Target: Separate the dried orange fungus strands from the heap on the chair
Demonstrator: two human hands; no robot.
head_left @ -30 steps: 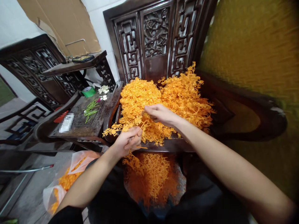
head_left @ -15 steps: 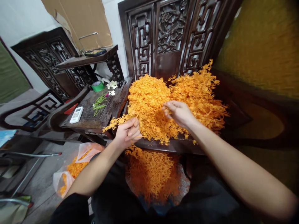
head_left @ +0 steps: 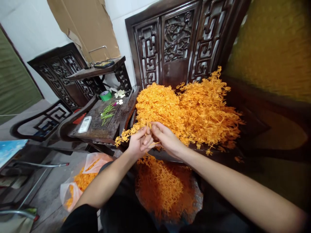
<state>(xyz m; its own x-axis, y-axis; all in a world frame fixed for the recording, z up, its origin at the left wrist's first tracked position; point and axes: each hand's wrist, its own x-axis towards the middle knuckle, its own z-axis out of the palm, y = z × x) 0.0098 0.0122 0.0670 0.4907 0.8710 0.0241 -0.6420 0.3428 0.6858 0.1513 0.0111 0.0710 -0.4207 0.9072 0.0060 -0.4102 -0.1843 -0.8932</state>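
Observation:
My left hand (head_left: 141, 141) is closed around a thin orange artificial flower strand (head_left: 123, 136), whose frilly end sticks out to the left. A thin stem also pokes out between the hands. My right hand (head_left: 164, 134) meets the left one, its thumb and fingers pinched at the strand's upper tip; the exact contact is partly hidden. Behind the hands, a big heap of orange flower pieces (head_left: 157, 103) lies on a dark wooden chair seat, with a looser, stemmed pile (head_left: 209, 110) at its right. Below, more orange stems (head_left: 167, 187) fill a container between my legs.
A carved chair back (head_left: 176, 48) rises behind the heap. On a dark side table (head_left: 97, 126) sit green tape (head_left: 105, 95), green stems (head_left: 107, 113), white flowers (head_left: 120, 94) and a blurred white object (head_left: 85, 124). A plastic bag of orange pieces (head_left: 85, 178) stands on the floor.
My right hand has come from over the heap, leftward and down, to meet my left hand. My left hand keeps its strand. The view has shifted slightly.

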